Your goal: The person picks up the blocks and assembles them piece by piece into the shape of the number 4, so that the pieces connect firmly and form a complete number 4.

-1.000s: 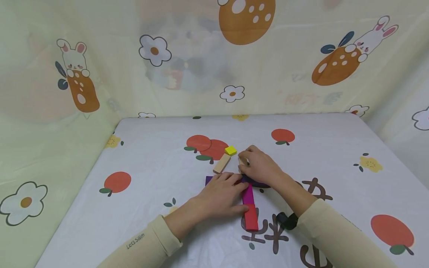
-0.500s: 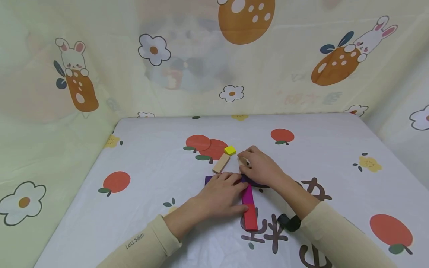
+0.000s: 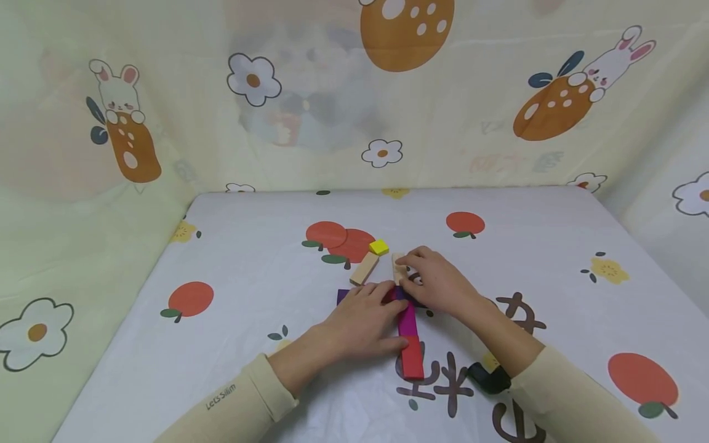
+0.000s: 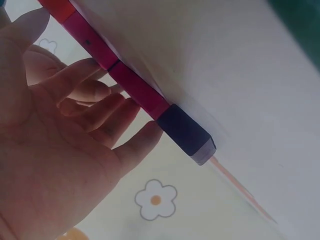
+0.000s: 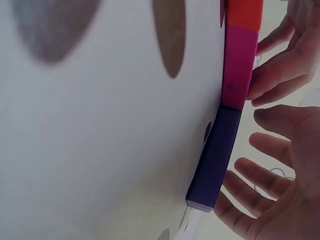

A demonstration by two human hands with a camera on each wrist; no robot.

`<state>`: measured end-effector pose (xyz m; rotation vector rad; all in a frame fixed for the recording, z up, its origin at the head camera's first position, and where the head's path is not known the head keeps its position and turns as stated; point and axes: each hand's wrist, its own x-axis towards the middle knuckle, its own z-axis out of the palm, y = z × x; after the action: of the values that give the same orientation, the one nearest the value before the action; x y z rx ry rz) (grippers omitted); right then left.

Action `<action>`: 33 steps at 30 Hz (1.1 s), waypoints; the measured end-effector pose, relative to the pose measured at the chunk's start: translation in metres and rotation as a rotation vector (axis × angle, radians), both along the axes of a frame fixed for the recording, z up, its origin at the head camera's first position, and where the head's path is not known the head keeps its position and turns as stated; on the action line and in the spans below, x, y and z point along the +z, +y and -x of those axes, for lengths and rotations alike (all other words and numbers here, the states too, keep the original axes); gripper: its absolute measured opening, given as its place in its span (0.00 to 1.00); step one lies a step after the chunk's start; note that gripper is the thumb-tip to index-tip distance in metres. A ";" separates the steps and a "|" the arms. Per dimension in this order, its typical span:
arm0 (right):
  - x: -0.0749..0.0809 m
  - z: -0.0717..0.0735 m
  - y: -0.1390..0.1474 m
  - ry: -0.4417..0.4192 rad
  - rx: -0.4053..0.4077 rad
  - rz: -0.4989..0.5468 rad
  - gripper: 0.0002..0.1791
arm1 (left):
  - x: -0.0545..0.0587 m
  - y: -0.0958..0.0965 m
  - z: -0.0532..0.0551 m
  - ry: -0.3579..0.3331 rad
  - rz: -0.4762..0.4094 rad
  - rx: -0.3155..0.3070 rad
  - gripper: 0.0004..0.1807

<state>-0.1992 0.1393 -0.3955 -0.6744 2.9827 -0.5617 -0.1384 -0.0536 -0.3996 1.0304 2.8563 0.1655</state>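
Fingers first, in the head view: loose and spread on the left hand [image 3: 357,323], resting on the blocks; bent on the right hand [image 3: 440,280], touching the pale wooden block [image 3: 397,271], though hard to tell if really pinching it. Just past the left fingers, that pale block, near a second wooden block [image 3: 364,269] and a yellow block [image 3: 379,247]. Closer in, a pink block [image 3: 408,323] and a red block [image 3: 412,360], end to end. Poking out at the left, a purple block [image 3: 341,298].

Likely light, hard and stiff, a bit smooth, not easy to break. Best held by the two long sides. Underneath, a flat white table [image 3: 255,246] with printed apples; behind, a cloth wall [image 3: 321,172] with bunnies and flowers. Beside the right sleeve [image 3: 570,406], a black thing [image 3: 490,379], too hidden to name.

In the left wrist view, left fingers nearly straight along the row, purple at its end.

In the right wrist view, a dark purple block [image 5: 215,155] meeting the pink one, with two hands beside.
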 end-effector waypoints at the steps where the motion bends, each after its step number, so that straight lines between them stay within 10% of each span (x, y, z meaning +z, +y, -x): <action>1: 0.000 -0.001 0.001 0.005 0.006 0.002 0.24 | 0.000 0.000 0.000 -0.003 -0.002 0.001 0.38; 33: 0.003 -0.041 0.008 -0.041 0.234 -0.066 0.29 | 0.000 -0.002 -0.003 0.005 -0.038 -0.005 0.37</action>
<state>-0.1582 0.1470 -0.3924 -0.9749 2.8152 -0.4531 -0.1358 -0.0556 -0.3999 1.0464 2.8653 0.2173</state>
